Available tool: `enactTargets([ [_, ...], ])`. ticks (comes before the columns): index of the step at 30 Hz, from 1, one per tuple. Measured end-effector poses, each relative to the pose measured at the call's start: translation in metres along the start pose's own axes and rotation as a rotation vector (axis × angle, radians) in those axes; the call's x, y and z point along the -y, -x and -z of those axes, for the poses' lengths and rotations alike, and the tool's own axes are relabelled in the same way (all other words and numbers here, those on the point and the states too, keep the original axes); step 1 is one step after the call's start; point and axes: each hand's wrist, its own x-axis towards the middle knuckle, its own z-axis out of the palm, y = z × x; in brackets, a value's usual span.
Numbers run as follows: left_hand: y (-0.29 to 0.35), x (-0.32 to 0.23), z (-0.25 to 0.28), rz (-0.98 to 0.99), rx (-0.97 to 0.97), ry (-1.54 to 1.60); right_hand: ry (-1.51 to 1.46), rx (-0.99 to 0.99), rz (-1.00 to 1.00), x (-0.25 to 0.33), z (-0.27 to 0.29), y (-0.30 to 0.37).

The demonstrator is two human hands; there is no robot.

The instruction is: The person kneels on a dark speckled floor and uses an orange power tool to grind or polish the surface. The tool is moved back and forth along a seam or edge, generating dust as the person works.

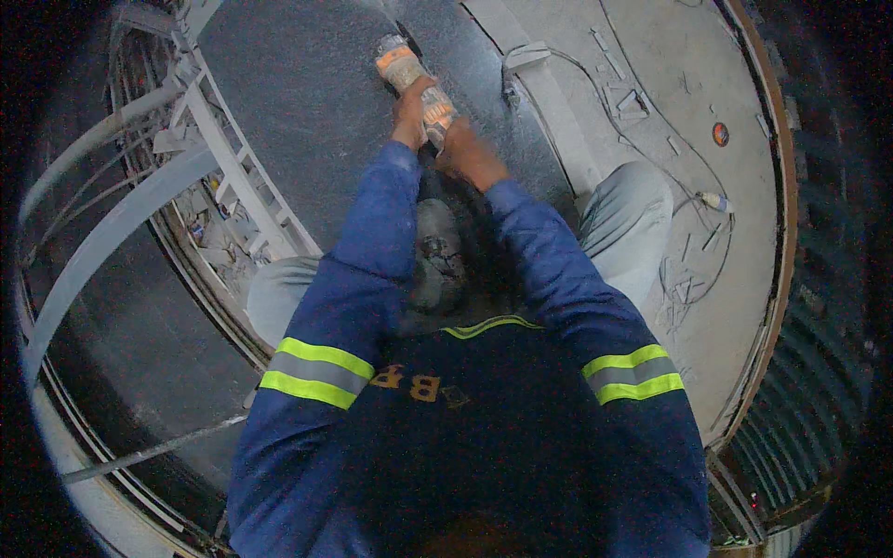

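Note:
Both my hands are wrapped round a dusty orange and grey angle grinder [435,110], which points away from me over a dark grey, dust-covered surface [288,84]. My left hand [407,113] grips the middle of its body from the left side. Closer to me, my right hand [473,156] closes round the rear end and looks slightly blurred. The grinder's head lies at the far end, by a dark seam in the surface; its disc cannot be made out.
On the right, a pale dusty floor [688,84] holds cables, a plug connector [714,200], scattered offcuts and a round orange disc [720,134]. A light strip [558,130] borders the dark surface. Leftward stand a pale metal frame [233,158] and curved rails [121,223]. My knees flank the work.

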Motion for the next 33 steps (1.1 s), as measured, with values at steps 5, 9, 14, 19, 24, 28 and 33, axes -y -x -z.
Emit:
enactTargets([
  [5,-0.003,-0.01,-0.004,-0.047,0.014,-0.003,0.027,-0.103,0.095,-0.012,-0.013,-0.018],
  [9,-0.006,-0.014,-0.002,-0.036,0.013,-0.046,0.098,-0.061,0.104,-0.001,-0.006,-0.015],
  [14,0.004,-0.007,-0.003,-0.026,-0.042,-0.066,0.027,-0.045,0.021,0.004,-0.004,-0.005],
  [19,0.01,0.0,-0.009,-0.015,-0.033,-0.049,0.044,-0.033,0.03,-0.007,-0.003,-0.003],
  [24,0.001,-0.001,0.001,-0.062,0.02,-0.066,-0.014,-0.069,0.016,0.002,-0.003,0.0],
  [28,-0.006,-0.01,-0.005,-0.023,0.01,-0.052,0.069,-0.116,0.135,-0.016,-0.017,-0.024],
  [33,0.014,-0.011,-0.021,-0.031,0.016,-0.083,0.049,-0.196,-0.024,-0.015,-0.022,-0.023],
])
